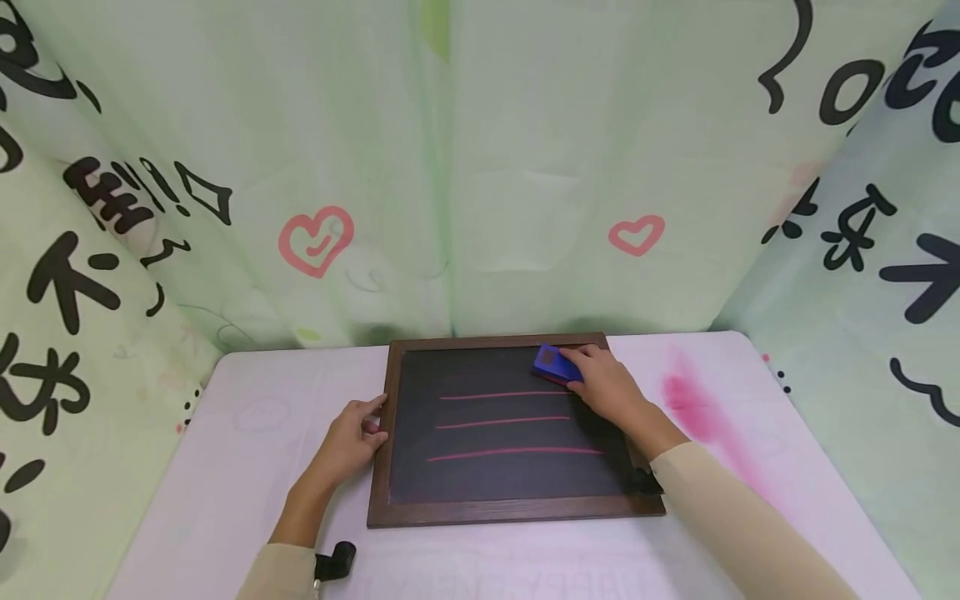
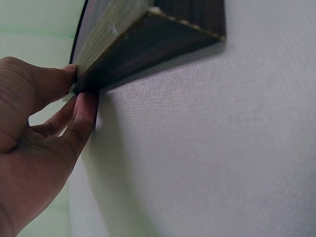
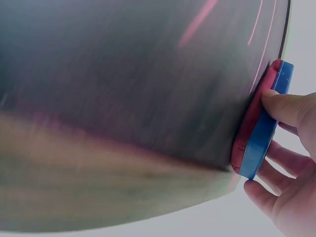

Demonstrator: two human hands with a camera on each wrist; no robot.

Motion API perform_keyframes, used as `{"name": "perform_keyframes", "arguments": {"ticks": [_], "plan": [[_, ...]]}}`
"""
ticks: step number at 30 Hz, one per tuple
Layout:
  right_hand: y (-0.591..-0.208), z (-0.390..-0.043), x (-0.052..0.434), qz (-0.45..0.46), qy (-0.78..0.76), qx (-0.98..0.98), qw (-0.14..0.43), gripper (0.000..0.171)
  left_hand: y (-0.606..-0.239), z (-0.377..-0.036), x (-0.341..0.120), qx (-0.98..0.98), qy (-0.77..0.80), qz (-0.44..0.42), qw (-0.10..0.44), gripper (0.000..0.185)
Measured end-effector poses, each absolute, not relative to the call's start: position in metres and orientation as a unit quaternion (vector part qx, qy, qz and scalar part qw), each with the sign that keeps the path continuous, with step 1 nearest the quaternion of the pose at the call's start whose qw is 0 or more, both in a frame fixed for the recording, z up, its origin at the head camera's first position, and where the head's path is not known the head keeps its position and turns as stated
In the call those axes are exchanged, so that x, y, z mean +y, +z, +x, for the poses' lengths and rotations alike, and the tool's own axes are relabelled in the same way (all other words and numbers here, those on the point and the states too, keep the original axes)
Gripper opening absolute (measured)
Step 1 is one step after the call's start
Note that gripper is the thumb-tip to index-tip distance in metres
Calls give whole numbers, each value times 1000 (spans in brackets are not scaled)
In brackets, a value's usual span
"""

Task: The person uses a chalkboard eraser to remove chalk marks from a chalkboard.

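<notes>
A dark chalkboard [image 1: 495, 482] in a brown wooden frame [image 1: 480, 509] lies on the table, with three pink lines [image 1: 510, 422] drawn across it. My left hand [image 1: 348, 437] holds the frame's left edge; the left wrist view shows the thumb and fingertips pinching that edge [image 2: 143, 49]. Near the board's upper right, my right hand [image 1: 611, 387] grips a blue board eraser [image 1: 551, 361] with a red felt pad. From the right wrist, the eraser [image 3: 261, 138] is seen with its pad against the board, thumb on one side and fingers on the other.
A white cloth [image 1: 292, 392] covers the table, with a pink smear [image 1: 693, 400] right of the board. Pale green curtains [image 1: 517, 167] with black lettering and pink hearts hang behind and on both sides.
</notes>
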State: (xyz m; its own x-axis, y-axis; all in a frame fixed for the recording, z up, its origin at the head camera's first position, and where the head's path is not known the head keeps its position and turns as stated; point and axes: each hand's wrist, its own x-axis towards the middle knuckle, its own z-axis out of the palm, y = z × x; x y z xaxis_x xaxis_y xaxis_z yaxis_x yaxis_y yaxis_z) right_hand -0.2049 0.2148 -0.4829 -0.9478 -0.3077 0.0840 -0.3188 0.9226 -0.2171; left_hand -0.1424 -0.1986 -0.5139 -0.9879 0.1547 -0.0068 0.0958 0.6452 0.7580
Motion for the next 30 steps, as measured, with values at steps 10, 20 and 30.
{"name": "perform_keyframes", "arguments": {"ticks": [10,20,30], "plan": [[-484,-204,225,175,137,-975,20,55,-514,-141,-199,908,413,67,34,59],[-484,-209,224,192,144,-971,17,53,-513,-141,-199,904,419,75,32,58],[-483,-217,197,193,141,-971,-2,54,-514,-141,-199,906,417,68,30,59]]}}
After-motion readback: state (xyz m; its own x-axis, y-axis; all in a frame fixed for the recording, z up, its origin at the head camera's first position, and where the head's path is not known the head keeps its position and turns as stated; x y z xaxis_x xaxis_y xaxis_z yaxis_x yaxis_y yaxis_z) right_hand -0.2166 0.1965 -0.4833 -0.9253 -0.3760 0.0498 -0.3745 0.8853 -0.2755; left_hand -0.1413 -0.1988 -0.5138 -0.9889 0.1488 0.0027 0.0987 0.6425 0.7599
